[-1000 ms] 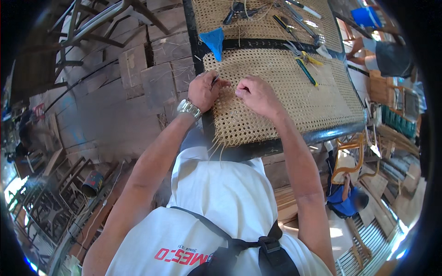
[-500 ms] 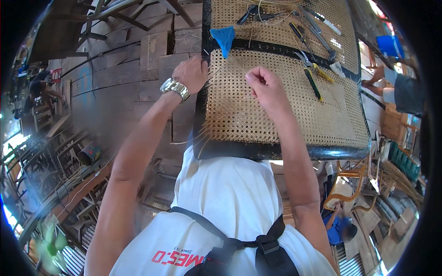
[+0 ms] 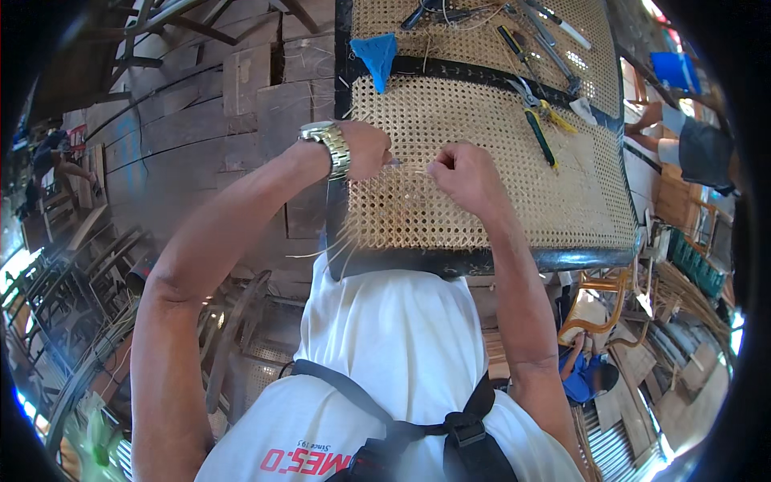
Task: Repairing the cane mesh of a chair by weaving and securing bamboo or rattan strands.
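Over the woven cane panel (image 3: 401, 213) of a black-framed piece of furniture, my two hands face each other, a short gap apart. My left hand (image 3: 366, 151), with a metal watch on its wrist, is closed; a small greyish tip shows at its fingers, but what it holds is mostly hidden. My right hand (image 3: 470, 178) is closed in a pinch. From its fingertips a thin pale cane strand (image 3: 418, 169) runs toward the left hand. Loose strand ends (image 3: 347, 241) stick out at the panel's near left corner.
A blue folded piece (image 3: 376, 58) lies on the frame at the far left. Pliers with a dark green handle (image 3: 540, 136), a screwdriver (image 3: 511, 42) and several other tools lie to the right. One person stands at the right; another person (image 3: 585, 377) is at the lower right.
My left hand has moved from the frame's left edge inward and nearer to me, over the cane, close to the right hand. My right hand has shifted slightly nearer to me.
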Tool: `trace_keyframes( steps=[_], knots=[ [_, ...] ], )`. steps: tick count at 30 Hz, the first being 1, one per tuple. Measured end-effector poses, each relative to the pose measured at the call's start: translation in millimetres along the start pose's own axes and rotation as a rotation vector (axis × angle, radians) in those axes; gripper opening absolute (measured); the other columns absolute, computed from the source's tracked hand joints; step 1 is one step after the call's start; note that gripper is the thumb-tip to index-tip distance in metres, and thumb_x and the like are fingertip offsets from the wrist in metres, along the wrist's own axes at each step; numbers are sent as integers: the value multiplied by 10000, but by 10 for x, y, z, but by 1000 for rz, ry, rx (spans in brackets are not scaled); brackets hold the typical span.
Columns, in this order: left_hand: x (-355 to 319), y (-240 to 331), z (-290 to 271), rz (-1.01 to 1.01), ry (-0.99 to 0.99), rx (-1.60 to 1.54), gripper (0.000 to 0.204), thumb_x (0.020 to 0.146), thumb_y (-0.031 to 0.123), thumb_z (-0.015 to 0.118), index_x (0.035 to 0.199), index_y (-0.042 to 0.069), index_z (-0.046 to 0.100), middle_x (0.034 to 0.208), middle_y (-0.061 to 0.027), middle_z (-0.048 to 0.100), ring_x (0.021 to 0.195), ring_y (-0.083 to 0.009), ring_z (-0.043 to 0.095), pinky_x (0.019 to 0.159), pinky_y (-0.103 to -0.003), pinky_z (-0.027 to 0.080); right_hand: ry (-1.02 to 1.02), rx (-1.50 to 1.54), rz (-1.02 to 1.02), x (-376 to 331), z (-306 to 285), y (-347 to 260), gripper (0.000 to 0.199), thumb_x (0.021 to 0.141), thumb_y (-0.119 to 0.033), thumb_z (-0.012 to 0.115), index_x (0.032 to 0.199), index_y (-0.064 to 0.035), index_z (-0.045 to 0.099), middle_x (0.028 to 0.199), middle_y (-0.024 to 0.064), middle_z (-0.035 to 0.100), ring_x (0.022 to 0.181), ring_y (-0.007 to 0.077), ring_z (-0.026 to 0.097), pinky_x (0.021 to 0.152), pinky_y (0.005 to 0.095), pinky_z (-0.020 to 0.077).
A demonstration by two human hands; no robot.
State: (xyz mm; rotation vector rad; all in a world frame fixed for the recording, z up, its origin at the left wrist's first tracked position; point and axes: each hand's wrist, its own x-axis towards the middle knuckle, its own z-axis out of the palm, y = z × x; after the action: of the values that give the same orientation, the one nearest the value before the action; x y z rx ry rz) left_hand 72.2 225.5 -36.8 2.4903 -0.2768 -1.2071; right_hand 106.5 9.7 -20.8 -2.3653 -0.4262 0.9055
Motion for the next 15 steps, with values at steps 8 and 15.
trace_keyframes(
  steps=[8,15],
  knots=[
    [197,251,-240,55,-15,290,199,794,208,639,821,43,747,820,-196,722,810,-365,720,705,-483,566,178,-34,-74,-46,32,-127,185,732,-115,606,748,57,671,733,279,643,718,406,661,709,457,526],
    [111,456,-10,52,60,353,199,720,109,695,897,36,750,868,-181,739,869,-335,736,705,-462,591,113,17,9,35,71,5,176,737,-117,602,764,32,692,755,266,657,744,402,669,720,451,531]
  ],
)
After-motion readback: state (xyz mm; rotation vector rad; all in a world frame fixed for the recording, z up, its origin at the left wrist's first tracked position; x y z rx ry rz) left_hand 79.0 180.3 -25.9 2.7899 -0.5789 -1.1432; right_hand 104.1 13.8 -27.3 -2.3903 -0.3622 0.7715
